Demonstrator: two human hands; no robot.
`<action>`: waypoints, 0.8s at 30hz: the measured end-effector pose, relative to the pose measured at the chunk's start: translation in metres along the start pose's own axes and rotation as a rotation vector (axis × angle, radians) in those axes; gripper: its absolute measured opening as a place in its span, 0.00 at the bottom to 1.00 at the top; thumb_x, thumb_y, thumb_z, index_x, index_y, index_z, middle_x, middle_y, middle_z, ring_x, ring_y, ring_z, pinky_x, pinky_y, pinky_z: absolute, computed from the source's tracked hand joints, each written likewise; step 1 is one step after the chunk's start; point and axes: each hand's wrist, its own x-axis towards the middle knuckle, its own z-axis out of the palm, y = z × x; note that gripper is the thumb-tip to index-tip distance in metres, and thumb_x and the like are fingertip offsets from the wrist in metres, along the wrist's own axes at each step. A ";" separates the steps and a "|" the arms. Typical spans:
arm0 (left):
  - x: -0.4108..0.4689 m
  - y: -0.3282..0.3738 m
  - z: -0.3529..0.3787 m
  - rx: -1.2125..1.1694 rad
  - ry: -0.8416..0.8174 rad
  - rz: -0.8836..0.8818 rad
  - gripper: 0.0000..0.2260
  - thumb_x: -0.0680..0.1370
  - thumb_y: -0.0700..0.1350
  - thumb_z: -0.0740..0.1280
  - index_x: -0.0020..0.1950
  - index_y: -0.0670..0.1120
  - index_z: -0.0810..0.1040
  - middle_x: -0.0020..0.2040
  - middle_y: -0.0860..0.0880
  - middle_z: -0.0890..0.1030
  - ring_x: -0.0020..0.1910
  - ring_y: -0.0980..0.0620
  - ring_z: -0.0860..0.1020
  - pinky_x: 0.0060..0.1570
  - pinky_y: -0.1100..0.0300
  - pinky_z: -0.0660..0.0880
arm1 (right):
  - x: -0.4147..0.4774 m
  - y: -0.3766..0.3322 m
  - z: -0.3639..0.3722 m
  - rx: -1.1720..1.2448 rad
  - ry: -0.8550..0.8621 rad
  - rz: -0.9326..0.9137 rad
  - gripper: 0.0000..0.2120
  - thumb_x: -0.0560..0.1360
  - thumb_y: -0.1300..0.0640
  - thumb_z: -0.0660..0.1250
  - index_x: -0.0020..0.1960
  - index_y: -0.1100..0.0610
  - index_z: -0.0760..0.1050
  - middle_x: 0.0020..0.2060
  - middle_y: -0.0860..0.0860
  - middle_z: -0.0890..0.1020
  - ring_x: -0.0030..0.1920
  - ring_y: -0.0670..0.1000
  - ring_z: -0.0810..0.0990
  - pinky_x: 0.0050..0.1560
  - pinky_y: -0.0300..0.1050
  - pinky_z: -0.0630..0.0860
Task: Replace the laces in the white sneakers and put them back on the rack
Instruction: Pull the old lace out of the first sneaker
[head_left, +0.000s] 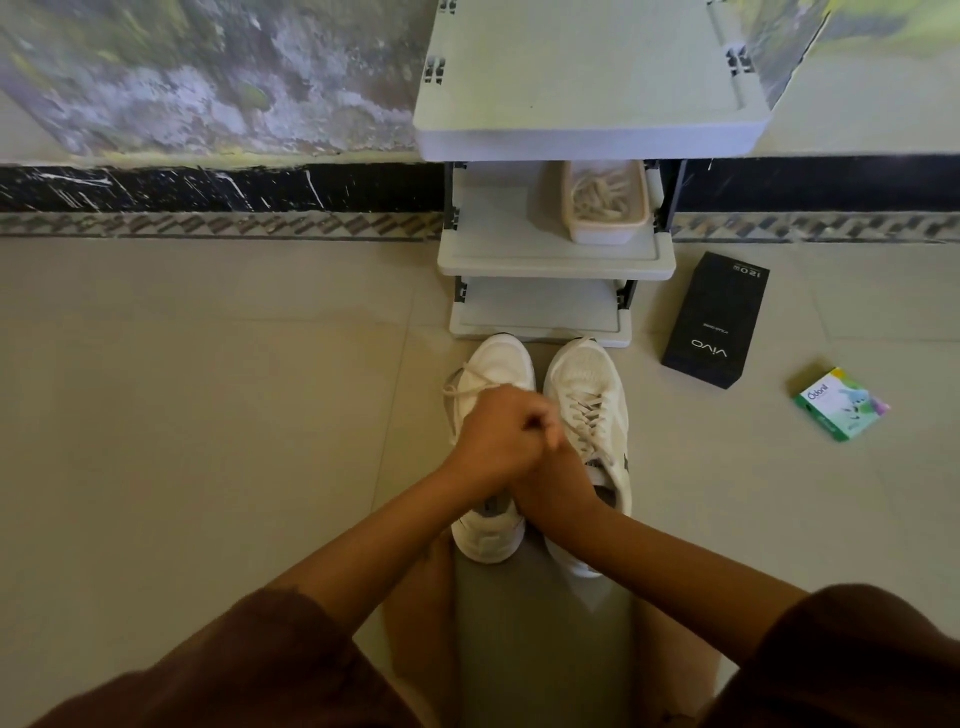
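Left hand (493, 436) grips a lace (464, 387) on the left sneaker (501, 358) at the rack's (556, 260) front edge; right hand (558, 478) curls alongside, grip unclear.

Black box (717, 322) on the floor: brand "vivo" printed in white near one end; "120W" printed at the opposite end. The small line of print between them is illegible.

Green box (841, 404) on the floor: brand "Odonil".

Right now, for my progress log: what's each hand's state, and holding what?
Left hand: curled, gripping the lace of the left-side sneaker.
Right hand: pressed against the left, fingers hidden; cannot be told.
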 end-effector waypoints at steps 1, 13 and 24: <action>0.004 0.010 -0.004 0.002 -0.033 0.043 0.21 0.70 0.29 0.63 0.27 0.55 0.76 0.31 0.60 0.78 0.35 0.61 0.77 0.44 0.61 0.76 | 0.002 -0.001 -0.004 0.063 0.121 0.055 0.15 0.82 0.59 0.52 0.64 0.67 0.66 0.59 0.65 0.77 0.62 0.51 0.75 0.60 0.36 0.66; -0.011 -0.043 -0.020 0.809 -0.204 0.019 0.12 0.77 0.52 0.63 0.57 0.49 0.76 0.57 0.48 0.73 0.51 0.49 0.75 0.46 0.56 0.73 | 0.002 0.012 0.001 -0.223 -0.197 -0.035 0.31 0.82 0.44 0.45 0.76 0.62 0.45 0.76 0.59 0.52 0.76 0.55 0.51 0.74 0.49 0.41; -0.017 -0.044 -0.008 0.897 -0.047 0.114 0.10 0.73 0.51 0.70 0.46 0.45 0.79 0.43 0.48 0.80 0.38 0.51 0.79 0.34 0.60 0.73 | 0.003 0.007 0.006 -0.213 -0.215 0.000 0.30 0.82 0.47 0.46 0.76 0.63 0.43 0.76 0.61 0.49 0.76 0.57 0.49 0.74 0.50 0.39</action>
